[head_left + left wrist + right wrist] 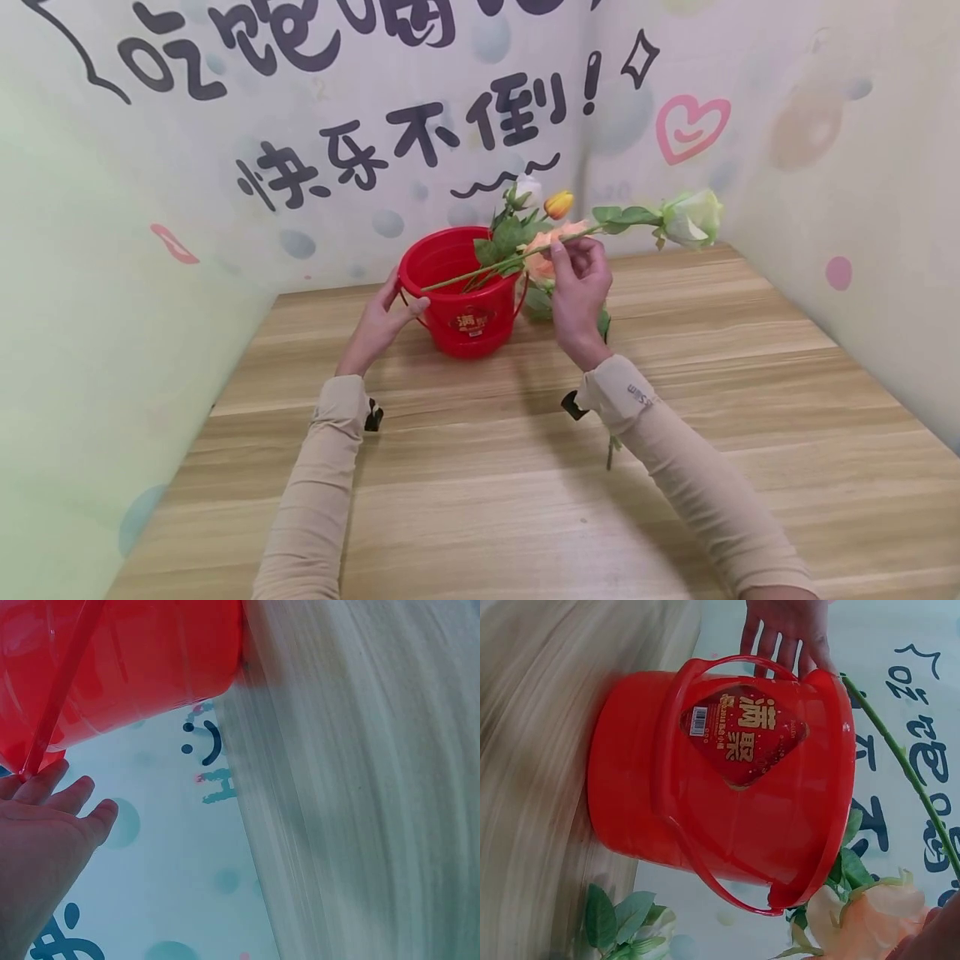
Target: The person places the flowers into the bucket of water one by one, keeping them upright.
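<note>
A red bucket (467,343) stands upright on the table with its handle hanging down. My left hand (377,327) rests against the bucket's left side, thumb by the rim and fingers straight along the wall, as the right wrist view shows. My right hand (582,302) pinches the stem of a pale green-white artificial rose (692,221) between thumb and fingers. The stem (900,754) slants across the bucket's mouth, its cut end at the left rim beside my left thumb. Inside the bucket lean a white rose (528,192), an orange-yellow tulip (558,205) and a peach flower (538,260).
Another pale flower (656,930) with green leaves lies on the wooden table (465,500) to the bucket's right. Its stem (610,454) shows partly past my right wrist. A printed wall covering (345,250) rises close behind the bucket.
</note>
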Action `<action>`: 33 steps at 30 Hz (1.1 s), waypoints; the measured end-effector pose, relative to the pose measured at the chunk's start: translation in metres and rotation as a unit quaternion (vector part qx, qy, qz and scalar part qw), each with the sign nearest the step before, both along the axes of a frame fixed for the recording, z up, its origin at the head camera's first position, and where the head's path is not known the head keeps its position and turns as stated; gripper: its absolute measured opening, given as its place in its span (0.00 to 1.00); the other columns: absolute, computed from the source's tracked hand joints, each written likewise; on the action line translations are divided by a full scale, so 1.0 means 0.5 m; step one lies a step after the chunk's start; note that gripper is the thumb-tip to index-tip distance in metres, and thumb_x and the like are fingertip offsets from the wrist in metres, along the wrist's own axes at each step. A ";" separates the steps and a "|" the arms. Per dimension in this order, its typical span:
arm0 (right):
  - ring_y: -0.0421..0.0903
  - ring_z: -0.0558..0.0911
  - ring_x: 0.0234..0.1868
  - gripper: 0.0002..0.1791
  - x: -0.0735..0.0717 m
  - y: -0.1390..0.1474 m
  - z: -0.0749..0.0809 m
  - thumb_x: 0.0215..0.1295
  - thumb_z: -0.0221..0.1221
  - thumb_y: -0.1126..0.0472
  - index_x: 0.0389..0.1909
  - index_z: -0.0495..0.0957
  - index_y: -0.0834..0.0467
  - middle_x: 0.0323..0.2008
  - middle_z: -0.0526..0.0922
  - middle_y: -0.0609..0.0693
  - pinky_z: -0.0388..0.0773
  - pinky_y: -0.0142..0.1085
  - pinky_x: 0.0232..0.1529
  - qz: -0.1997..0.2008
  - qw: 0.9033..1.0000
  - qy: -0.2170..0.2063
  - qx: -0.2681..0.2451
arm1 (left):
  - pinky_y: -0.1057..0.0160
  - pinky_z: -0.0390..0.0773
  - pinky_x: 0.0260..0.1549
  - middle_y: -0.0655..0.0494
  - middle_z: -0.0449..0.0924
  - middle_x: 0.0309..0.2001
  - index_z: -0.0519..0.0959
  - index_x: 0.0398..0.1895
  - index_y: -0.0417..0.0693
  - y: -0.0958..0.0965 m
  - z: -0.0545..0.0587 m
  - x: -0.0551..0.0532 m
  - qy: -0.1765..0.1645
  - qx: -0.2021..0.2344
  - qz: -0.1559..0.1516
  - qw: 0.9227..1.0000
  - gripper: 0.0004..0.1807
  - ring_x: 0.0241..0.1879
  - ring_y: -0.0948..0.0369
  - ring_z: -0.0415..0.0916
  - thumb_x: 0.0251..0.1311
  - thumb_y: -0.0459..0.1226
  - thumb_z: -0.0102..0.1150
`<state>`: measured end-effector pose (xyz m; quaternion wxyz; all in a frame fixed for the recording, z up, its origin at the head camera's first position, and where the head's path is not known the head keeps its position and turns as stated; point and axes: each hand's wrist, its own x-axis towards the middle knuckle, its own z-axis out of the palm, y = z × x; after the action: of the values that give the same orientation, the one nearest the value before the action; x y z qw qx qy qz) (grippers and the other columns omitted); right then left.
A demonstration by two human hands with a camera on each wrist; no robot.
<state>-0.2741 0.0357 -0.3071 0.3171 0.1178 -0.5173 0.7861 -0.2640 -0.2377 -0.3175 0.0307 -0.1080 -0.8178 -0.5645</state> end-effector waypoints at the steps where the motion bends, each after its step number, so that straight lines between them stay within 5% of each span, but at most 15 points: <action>1: 0.46 0.83 0.42 0.02 -0.003 0.001 -0.001 0.76 0.58 0.68 0.44 0.75 0.61 0.36 0.83 0.50 0.78 0.36 0.46 -0.004 1.000 -0.002 -0.002 | 0.45 0.55 0.75 0.47 0.46 0.83 0.47 0.84 0.43 0.000 0.001 0.000 0.001 -0.001 0.000 1.000 0.45 0.81 0.50 0.43 0.72 0.40 0.61; 23: 0.44 0.83 0.38 0.03 -0.028 -0.001 -0.021 0.73 0.59 0.71 0.40 0.75 0.61 0.33 0.81 0.46 0.77 0.33 0.40 -0.046 0.998 -0.005 0.046 | 0.47 0.54 0.75 0.46 0.46 0.83 0.47 0.84 0.42 0.002 0.001 0.000 0.004 -0.001 0.002 1.000 0.45 0.81 0.50 0.44 0.72 0.39 0.61; 33: 0.43 0.80 0.37 0.05 -0.030 -0.007 -0.030 0.73 0.60 0.69 0.43 0.75 0.67 0.35 0.82 0.53 0.75 0.34 0.43 -0.067 0.993 -0.025 0.091 | 0.48 0.51 0.76 0.47 0.46 0.83 0.48 0.83 0.41 0.003 0.002 0.001 0.012 0.005 -0.004 1.000 0.44 0.81 0.51 0.43 0.72 0.38 0.61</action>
<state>-0.2893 0.0319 -0.3221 0.3440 0.0919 -0.6009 0.7156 -0.2634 -0.2364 -0.3166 0.0389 -0.1174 -0.8143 -0.5671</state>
